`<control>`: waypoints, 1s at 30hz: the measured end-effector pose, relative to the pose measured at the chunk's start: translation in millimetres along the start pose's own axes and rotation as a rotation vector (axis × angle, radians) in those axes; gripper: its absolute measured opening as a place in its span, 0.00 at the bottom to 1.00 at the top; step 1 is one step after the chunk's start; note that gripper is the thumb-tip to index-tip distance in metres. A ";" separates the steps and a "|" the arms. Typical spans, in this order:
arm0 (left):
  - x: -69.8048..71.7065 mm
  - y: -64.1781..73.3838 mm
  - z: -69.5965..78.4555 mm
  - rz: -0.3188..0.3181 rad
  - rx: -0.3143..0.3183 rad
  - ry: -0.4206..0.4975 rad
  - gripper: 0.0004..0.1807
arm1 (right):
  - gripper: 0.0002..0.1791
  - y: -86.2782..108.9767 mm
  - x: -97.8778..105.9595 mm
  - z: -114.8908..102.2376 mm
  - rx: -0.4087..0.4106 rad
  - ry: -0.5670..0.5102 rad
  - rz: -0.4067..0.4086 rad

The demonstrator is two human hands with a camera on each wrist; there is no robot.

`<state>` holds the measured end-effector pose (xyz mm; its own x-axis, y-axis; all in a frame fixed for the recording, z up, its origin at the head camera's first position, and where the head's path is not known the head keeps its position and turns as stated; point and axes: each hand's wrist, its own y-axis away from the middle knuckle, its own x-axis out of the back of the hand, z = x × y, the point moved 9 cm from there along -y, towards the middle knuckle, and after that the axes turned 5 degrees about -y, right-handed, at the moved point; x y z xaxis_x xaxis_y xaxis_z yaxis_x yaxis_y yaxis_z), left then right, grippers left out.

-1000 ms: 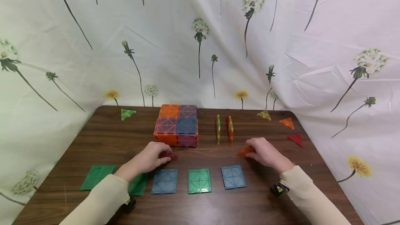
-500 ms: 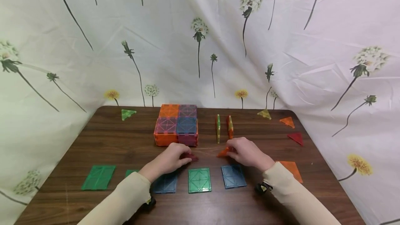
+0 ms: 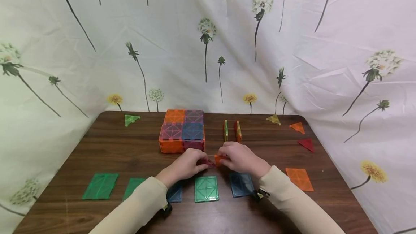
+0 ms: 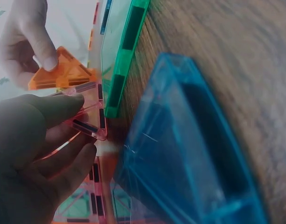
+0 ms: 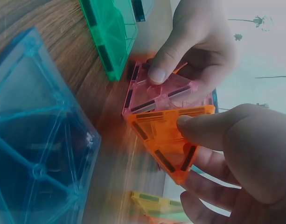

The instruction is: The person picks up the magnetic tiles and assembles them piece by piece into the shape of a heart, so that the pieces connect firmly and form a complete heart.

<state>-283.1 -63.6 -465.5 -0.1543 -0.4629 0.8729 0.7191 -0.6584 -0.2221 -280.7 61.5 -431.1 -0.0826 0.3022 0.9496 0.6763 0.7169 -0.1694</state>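
Observation:
My left hand [image 3: 191, 163] pinches a pink triangular magnetic tile [image 5: 154, 93] between thumb and fingers. The right hand [image 3: 242, 159] holds an orange triangular magnetic tile [image 5: 163, 133], its thumb on the face. Low over the table's middle, the two triangles come edge to edge, as both wrist views show. Nearest below them lie a green square tile [image 3: 206, 189] and a blue square tile [image 3: 241, 185]. Under the left forearm another blue square tile [image 3: 176, 193] is partly hidden.
A box shape built of orange, purple and blue tiles [image 3: 172, 145] stands behind the left hand. Two upright stacks, one green-edged [image 3: 225, 130] and one orange-edged [image 3: 238, 131], stand behind the right. Loose triangles lie along the back and right; green squares [image 3: 100, 186] and an orange square [image 3: 299, 180] flank the arms.
Both hands have come together, the left moving right with the pink triangle and the right moving left with the orange one. The orange square at right has come out from under the right arm.

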 end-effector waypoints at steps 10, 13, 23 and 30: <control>-1.7 -0.7 -0.4 -0.005 -0.003 0.004 0.03 | 0.04 -3.6 -6.0 -3.3 -0.008 -0.037 -0.023; -1.7 -0.2 -1.2 -0.006 0.000 0.012 0.03 | 0.04 -1.4 -4.5 -0.7 -0.018 -0.052 -0.016; -1.9 5.4 -7.2 0.006 -0.001 0.012 0.03 | 0.04 42.5 33.8 40.3 -0.099 -0.111 0.120; 0.3 8.7 -9.2 0.026 -0.005 0.022 0.03 | 0.07 93.6 71.6 115.8 -0.326 0.017 0.165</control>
<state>-283.1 -74.9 -471.2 -0.1504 -0.4928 0.8570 0.7200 -0.6486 -0.2466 -308.2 223.0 -409.5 0.0571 0.3845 0.9214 0.8775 0.4208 -0.2300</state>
